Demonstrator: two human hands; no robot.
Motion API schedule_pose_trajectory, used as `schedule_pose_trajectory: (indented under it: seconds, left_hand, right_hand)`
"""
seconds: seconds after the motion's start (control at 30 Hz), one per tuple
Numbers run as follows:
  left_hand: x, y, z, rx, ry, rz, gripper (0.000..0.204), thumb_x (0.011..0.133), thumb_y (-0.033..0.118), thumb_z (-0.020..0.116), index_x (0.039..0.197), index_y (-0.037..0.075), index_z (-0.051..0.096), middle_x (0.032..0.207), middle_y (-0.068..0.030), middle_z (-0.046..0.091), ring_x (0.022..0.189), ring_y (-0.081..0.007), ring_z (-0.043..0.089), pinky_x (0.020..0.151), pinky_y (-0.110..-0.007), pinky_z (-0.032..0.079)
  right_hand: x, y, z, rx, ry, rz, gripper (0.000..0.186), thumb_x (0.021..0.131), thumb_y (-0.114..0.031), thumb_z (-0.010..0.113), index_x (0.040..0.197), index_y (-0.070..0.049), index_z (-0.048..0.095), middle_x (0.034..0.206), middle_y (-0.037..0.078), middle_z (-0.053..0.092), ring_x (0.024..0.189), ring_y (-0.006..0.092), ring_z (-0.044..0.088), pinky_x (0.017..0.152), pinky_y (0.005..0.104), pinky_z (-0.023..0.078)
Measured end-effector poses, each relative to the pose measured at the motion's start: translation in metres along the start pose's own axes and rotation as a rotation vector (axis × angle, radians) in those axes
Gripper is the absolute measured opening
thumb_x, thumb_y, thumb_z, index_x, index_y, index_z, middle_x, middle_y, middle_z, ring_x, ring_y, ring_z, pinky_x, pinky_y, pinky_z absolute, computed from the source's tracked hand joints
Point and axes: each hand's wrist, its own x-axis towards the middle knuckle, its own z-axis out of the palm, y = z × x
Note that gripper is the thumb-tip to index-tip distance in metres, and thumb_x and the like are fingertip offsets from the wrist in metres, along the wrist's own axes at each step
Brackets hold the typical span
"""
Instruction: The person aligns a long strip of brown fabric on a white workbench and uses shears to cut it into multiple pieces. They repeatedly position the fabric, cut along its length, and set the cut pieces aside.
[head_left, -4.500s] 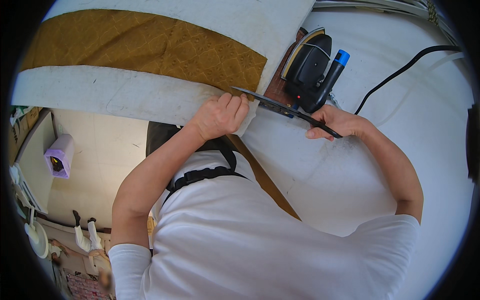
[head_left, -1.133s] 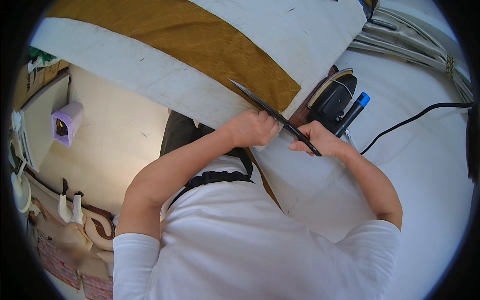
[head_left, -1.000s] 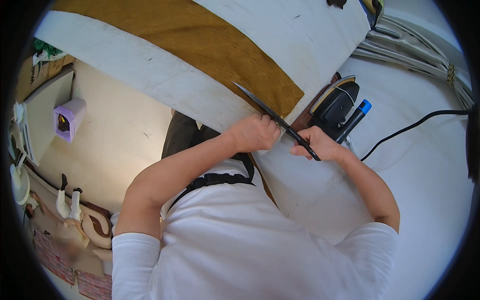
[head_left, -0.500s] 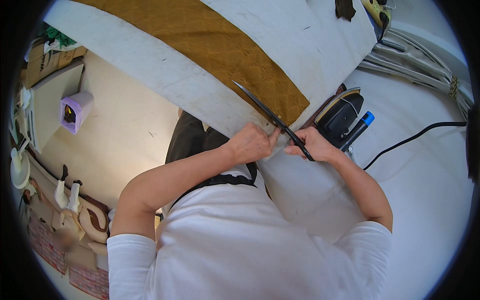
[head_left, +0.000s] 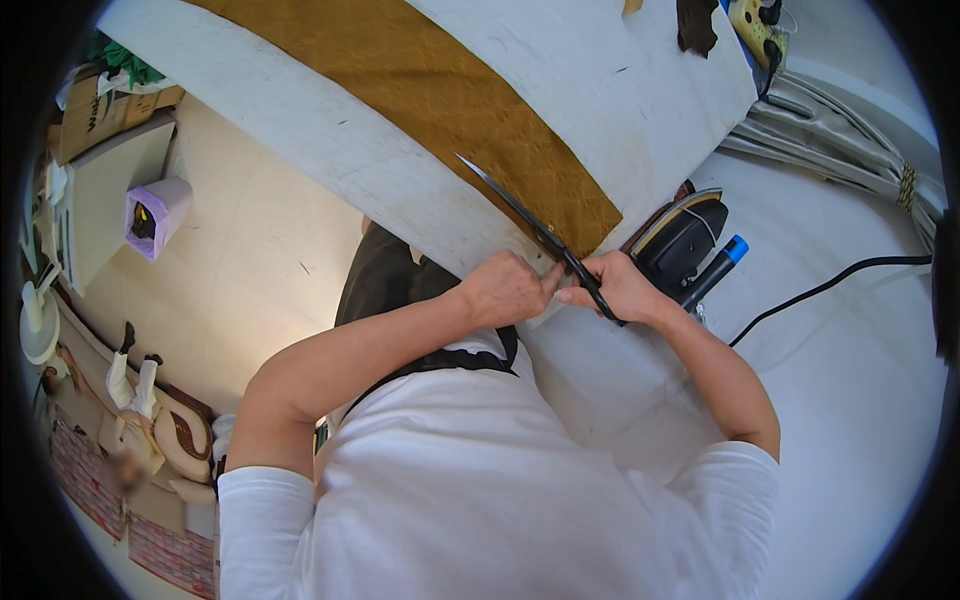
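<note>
A long strip of mustard-brown cloth (head_left: 470, 110) lies across the white-covered table (head_left: 300, 95), its squared end close to me. My right hand (head_left: 625, 290) grips the black handles of a pair of scissors (head_left: 540, 232). The blades point away to the left, lying over the cloth's near edge, and look closed or nearly so. My left hand (head_left: 508, 290) is at the table edge just left of the handles, its fingers curled and the index finger reaching to the scissors. Whatever those fingers hold is hidden.
Right of the cloth's end rests a black iron (head_left: 680, 240), beside a blue-tipped black cylinder (head_left: 715, 270). A black cable (head_left: 800, 295) runs off right. Bundled grey curtain (head_left: 840, 145) hangs beyond. A lilac-lined bin (head_left: 155, 220) stands on the floor; a person (head_left: 135, 410) sits on a sofa behind.
My view has shifted slightly. The scissors and both hands stay at nearly the same spot by the cloth's end, with the right hand moved a little on the handles.
</note>
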Motion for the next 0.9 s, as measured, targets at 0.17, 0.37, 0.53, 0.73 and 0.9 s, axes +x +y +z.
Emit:
schedule_pose_trajectory:
  seconds: [0.17, 0.37, 0.53, 0.73, 0.9]
  left_hand:
    - [-0.001, -0.002, 0.006, -0.035, 0.047, 0.021, 0.008, 0.075, 0.017, 0.066, 0.074, 0.012, 0.072, 0.056, -0.0015, 0.062, 0.053, -0.0194, 0.064, 0.048, -0.036, 0.047]
    - [-0.001, -0.003, 0.004, -0.114, 0.054, -0.009, 0.011, 0.073, 0.015, 0.066, 0.063, 0.01, 0.064, 0.059, -0.0048, 0.062, 0.055, -0.0237, 0.066, 0.048, -0.039, 0.05]
    - [0.0, -0.005, -0.002, -0.163, 0.017, 0.02, 0.009, 0.073, 0.014, 0.065, 0.066, 0.01, 0.064, 0.058, -0.0042, 0.06, 0.053, -0.023, 0.065, 0.046, -0.039, 0.049]
    - [0.0, -0.003, 0.003, -0.097, 0.104, -0.004, 0.007, 0.079, 0.011, 0.063, 0.084, 0.007, 0.065, 0.062, -0.0032, 0.059, 0.054, -0.022, 0.065, 0.044, -0.038, 0.048]
    - [0.002, -0.006, -0.009, -0.111, 0.021, -0.004, 0.007, 0.083, 0.012, 0.063, 0.086, 0.006, 0.065, 0.063, -0.0049, 0.06, 0.057, -0.0226, 0.067, 0.047, -0.039, 0.05]
  right_hand:
    - [0.012, -0.008, 0.006, 0.009, 0.014, -0.052, 0.054, 0.082, -0.049, 0.086, 0.07, -0.001, 0.065, 0.059, -0.001, 0.05, 0.06, 0.0081, 0.045, 0.054, 0.0306, 0.039]
    - [0.014, -0.016, 0.004, 0.021, -0.005, -0.019, 0.056, 0.08, -0.052, 0.087, 0.069, -0.001, 0.064, 0.058, 0.0, 0.05, 0.059, 0.0087, 0.046, 0.053, 0.0311, 0.039]
    - [0.017, -0.013, 0.006, 0.007, 0.004, -0.026, 0.056, 0.081, -0.051, 0.086, 0.067, -0.002, 0.063, 0.058, -0.001, 0.048, 0.058, 0.0087, 0.044, 0.052, 0.031, 0.038]
    - [0.027, -0.026, 0.006, -0.008, 0.009, -0.05, 0.052, 0.085, -0.05, 0.083, 0.07, -0.004, 0.064, 0.057, -0.001, 0.053, 0.054, 0.0077, 0.049, 0.05, 0.0272, 0.039]
    - [0.023, -0.036, 0.006, 0.042, -0.027, -0.051, 0.052, 0.086, -0.051, 0.082, 0.069, -0.005, 0.064, 0.056, -0.001, 0.055, 0.053, 0.0077, 0.051, 0.05, 0.0268, 0.04]
